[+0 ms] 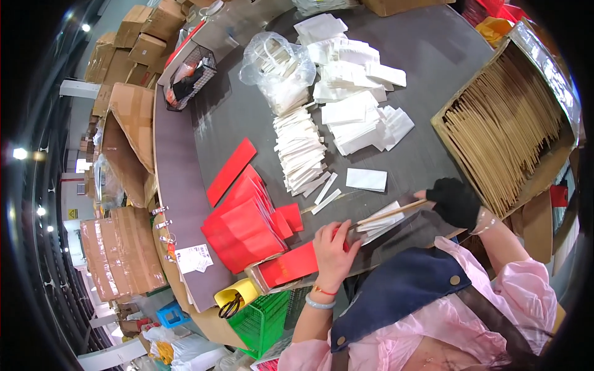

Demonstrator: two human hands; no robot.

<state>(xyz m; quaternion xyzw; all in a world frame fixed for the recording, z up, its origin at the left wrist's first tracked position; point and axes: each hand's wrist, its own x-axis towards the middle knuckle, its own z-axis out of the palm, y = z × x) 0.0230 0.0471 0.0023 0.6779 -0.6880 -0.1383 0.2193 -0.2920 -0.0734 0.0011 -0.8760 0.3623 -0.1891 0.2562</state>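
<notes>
My left hand point(334, 253) is bare, its fingers curled over the end of a long red paper sleeve point(288, 266) near the front edge of the table. My right hand point(455, 203), in a black glove, pinches one end of a slim tan strip point(393, 213). The strip's other end reaches close to my left fingertips. Under it lie several white paper slips point(378, 224). A pile of red sleeves point(244, 229) fans out to the left of my left hand. Just beyond the strip, a white folded paper point(366, 180) rests on the dark table.
Stacks of white paper packets point(352, 120) and a clear plastic bag point(278, 65) cover the table's middle. An open carton of tan strips point(501, 123) stands at right. At left are a wire basket point(190, 77) and a yellow holder with black-handled scissors point(238, 295), above a green crate point(263, 321).
</notes>
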